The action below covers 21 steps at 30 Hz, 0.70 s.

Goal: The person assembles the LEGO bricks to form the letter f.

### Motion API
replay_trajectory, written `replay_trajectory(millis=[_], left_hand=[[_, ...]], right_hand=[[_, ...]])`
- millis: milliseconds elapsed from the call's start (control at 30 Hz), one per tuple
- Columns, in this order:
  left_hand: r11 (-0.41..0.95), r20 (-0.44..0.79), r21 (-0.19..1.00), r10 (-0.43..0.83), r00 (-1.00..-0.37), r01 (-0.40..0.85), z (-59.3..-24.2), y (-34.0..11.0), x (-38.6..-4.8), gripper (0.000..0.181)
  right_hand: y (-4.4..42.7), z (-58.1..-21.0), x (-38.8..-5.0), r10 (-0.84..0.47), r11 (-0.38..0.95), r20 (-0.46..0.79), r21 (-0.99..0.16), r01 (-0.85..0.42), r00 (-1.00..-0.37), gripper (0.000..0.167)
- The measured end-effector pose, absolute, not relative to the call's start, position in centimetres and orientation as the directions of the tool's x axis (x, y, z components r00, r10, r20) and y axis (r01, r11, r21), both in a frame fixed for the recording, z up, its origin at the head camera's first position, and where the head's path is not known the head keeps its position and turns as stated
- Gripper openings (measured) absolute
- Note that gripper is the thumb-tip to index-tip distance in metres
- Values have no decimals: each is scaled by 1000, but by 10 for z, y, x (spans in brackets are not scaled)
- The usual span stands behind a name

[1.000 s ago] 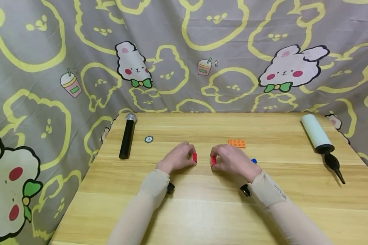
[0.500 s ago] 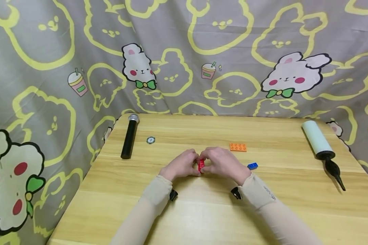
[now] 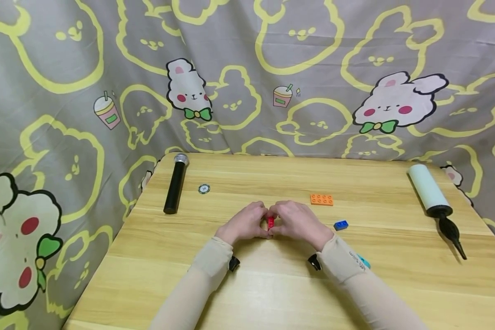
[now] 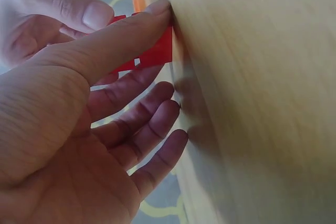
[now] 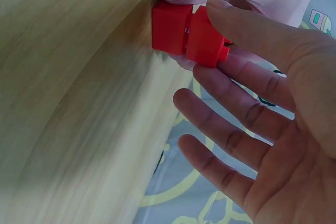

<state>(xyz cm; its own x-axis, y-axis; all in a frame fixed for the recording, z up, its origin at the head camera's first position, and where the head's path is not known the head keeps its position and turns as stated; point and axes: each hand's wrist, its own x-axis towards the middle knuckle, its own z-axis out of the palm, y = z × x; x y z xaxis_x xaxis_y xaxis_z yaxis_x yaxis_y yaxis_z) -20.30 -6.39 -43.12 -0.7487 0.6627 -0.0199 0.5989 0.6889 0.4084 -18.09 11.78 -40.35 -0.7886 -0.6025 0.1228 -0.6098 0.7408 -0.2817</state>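
Two small red toy building bricks meet between the hands at the table's middle, one on top of the other. A narrow gap shows between them in the right wrist view. The lower red brick [image 5: 170, 29] stands at the wooden tabletop, pinched by the left hand [image 3: 245, 222]. Above it, the right hand [image 3: 298, 222] pinches the upper red brick [image 5: 203, 38] between thumb and fingers, its studs facing up. The head view shows only a bit of red [image 3: 271, 222] between the fingertips. The remaining fingers of both hands spread loosely.
A blue brick [image 3: 341, 225] and an orange brick [image 3: 321, 200] lie right of the hands. A teal object [image 3: 363, 261] is partly behind the right sleeve. Left are a microphone [image 3: 176, 183] and a round chip [image 3: 204, 189]; far right, a hand pump [image 3: 431, 192].
Both hands, each with a red brick, have come together from apart, and the bricks now meet one above the other. The camera view has shifted slightly, and the teal object has come into sight.
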Motion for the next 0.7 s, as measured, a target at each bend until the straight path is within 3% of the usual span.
replay_trajectory(millis=[333, 700], left_hand=[[688, -23, 407, 664, -747, 600, -431, -63, -203, 35], [690, -20, 409, 661, -750, 597, -431, -64, -202, 36]], right_hand=[[119, -405, -181, -612, 727, 150, -278, -627, -776, 32], [117, -405, -181, -573, 750, 83, -348, -562, -816, 29]])
